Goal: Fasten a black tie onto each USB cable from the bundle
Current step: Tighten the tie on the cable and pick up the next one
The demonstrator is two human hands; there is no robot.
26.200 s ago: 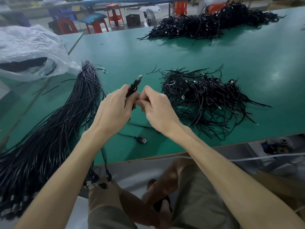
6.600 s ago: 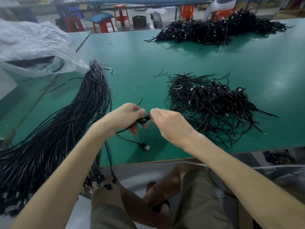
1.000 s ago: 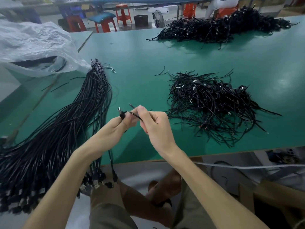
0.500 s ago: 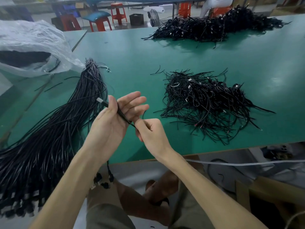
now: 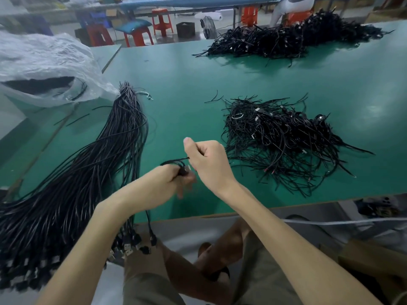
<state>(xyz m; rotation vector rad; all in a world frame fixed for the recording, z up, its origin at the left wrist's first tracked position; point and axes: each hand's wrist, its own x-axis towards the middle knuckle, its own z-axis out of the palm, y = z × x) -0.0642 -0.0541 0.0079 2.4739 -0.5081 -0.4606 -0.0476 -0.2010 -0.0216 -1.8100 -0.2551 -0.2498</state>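
Observation:
A long bundle of black USB cables (image 5: 92,168) lies on the left of the green table (image 5: 198,89), its plug ends hanging over the near edge. My left hand (image 5: 169,183) grips a coiled black USB cable (image 5: 176,165) just above the table's front. My right hand (image 5: 207,161) is right beside it, fingers curled, pinching a thin black strand that runs to the coil; whether that strand is the tie or the cable end I cannot tell. A pile of coiled, tied cables (image 5: 284,139) sits to the right of my hands.
A white plastic bag (image 5: 46,67) lies at the far left. A second big heap of black cables (image 5: 293,38) lies at the table's far edge. Red stools (image 5: 161,22) and a fan stand beyond. My knees are below the table edge.
Half a second ago my left hand was spread with the cable laid across its palm. Now it has closed round the coiled cable and dropped lower, while my right hand rose, pulling a strand.

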